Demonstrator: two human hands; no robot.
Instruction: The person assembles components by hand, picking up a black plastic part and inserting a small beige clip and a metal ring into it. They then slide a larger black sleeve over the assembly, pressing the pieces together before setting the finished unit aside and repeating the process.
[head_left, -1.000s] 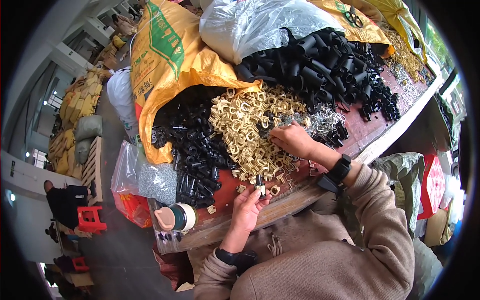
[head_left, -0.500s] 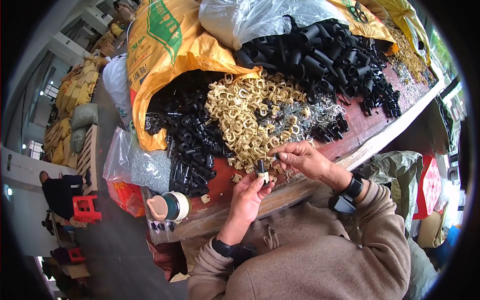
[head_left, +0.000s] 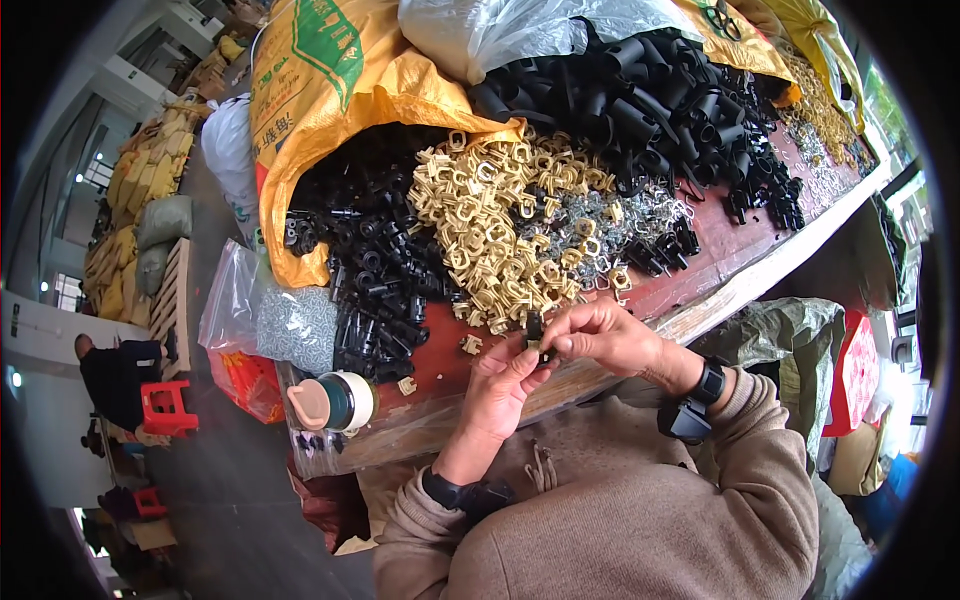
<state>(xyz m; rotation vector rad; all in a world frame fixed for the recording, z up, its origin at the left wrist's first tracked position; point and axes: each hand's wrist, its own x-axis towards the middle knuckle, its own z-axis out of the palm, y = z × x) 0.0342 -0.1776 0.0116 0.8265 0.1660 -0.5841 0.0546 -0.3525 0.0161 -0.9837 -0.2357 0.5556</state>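
Note:
My left hand (head_left: 500,388) is closed around a small black plastic fitting (head_left: 534,326), whose dark tip sticks up above the fingers. Thumb and fingers of my right hand (head_left: 608,340) are pinched together against that fitting; what lies between them is hidden. Just beyond both hands spreads a heap of cream-coloured plastic clips (head_left: 490,265). Two loose cream clips lie on the red tabletop (head_left: 440,362) left of my left hand.
Black fittings (head_left: 375,270) spill from an orange woven sack (head_left: 335,85). Black tubes (head_left: 630,100), small metal clips (head_left: 655,212) and a clear bag of small grey parts (head_left: 298,328) surround the heap. A lidded cup (head_left: 345,402) stands by the table's wooden edge (head_left: 420,430).
My right hand has come down and left, so its fingertips now meet the fitting in my left hand. A small dark piece visible in its pinch before is now hidden.

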